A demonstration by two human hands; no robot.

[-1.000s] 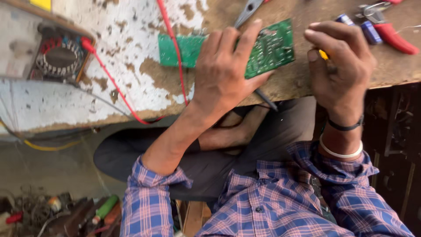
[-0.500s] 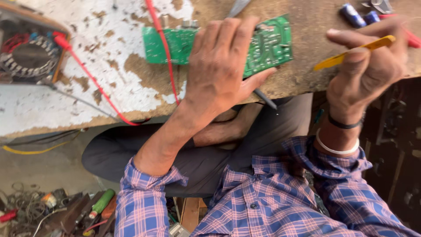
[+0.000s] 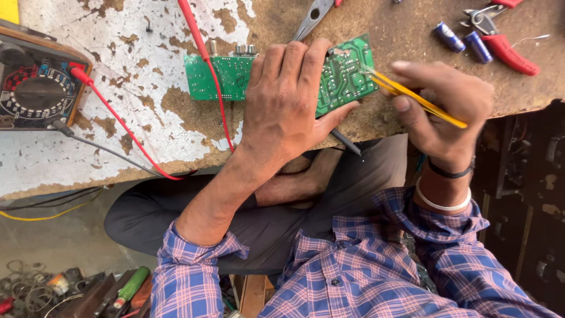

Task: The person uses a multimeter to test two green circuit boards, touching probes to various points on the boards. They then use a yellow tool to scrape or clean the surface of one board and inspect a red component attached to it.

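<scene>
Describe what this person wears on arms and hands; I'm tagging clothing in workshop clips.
Both hands are bare, no gloves. The left hand has no rings or bands showing. Both arms wear a blue-and-pink plaid shirt, the left sleeve pushed up to the mid-forearm, the right sleeve ending near the wrist. The right hand has two bands at the wrist: a thin black band and a white band.
</scene>
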